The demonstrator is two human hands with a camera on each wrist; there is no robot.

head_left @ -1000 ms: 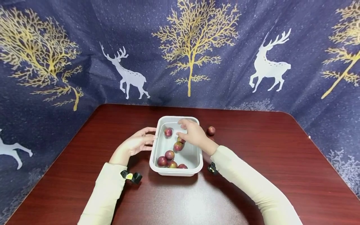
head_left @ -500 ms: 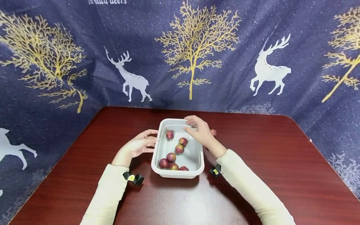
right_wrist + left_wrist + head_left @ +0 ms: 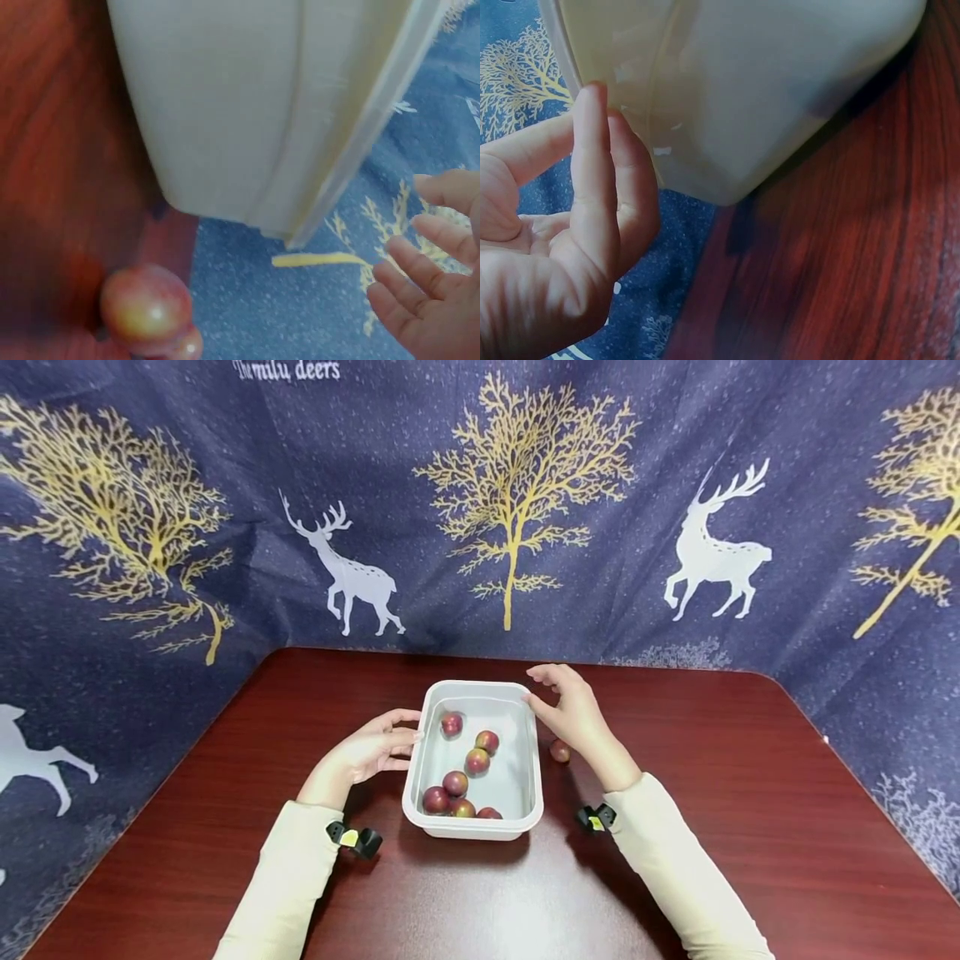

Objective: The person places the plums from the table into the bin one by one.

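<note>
A white plastic tub point(image 3: 472, 831) stands on the table with several reddish plums point(image 3: 477, 761) spread over its floor. My left hand point(image 3: 367, 747) is at the tub's left side, its fingertips touching the rim and the outer wall just below it. Loosely spread, the fingers of my right hand point(image 3: 573, 710) are beside the tub's far right corner, holding nothing. Below that hand a plum point(image 3: 560, 751) lies on the table, right of the tub. In the right wrist view a second plum point(image 3: 191, 345) shows partly behind the nearer plum point(image 3: 146, 307).
The dark red wooden table point(image 3: 675, 793) reaches back to a blue cloth backdrop point(image 3: 442, 568) printed with white deer and yellow trees. A black wrist-camera mount with a yellow patch is strapped at each sleeve point(image 3: 288, 868).
My right hand has lifted out from over the plums in the tub and moved right, past the rim. The left hand stays at the tub's left side. The head view has tilted slightly upward.
</note>
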